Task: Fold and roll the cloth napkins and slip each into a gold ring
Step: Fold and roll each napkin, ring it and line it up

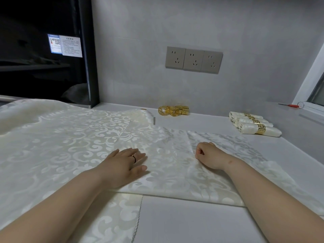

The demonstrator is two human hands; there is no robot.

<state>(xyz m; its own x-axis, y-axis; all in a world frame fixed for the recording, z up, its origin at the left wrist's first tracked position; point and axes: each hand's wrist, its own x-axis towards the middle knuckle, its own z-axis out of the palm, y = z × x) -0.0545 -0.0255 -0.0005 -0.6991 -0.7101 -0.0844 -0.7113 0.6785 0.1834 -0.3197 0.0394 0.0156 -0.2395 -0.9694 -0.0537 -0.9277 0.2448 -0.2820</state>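
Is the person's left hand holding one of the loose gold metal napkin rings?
No, the left hand lies flat on the cream patterned cloth napkin, while the loose gold rings sit piled by the wall.

The left grip (126, 165) lies flat, fingers straight, pointing toward the right grip (209, 156), whose fingers are curled under.

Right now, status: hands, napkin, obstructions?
Left hand flat on napkin. Right hand curled, seems to pinch it. Napkin flat, not rolled. Rings at back, unobstructed.
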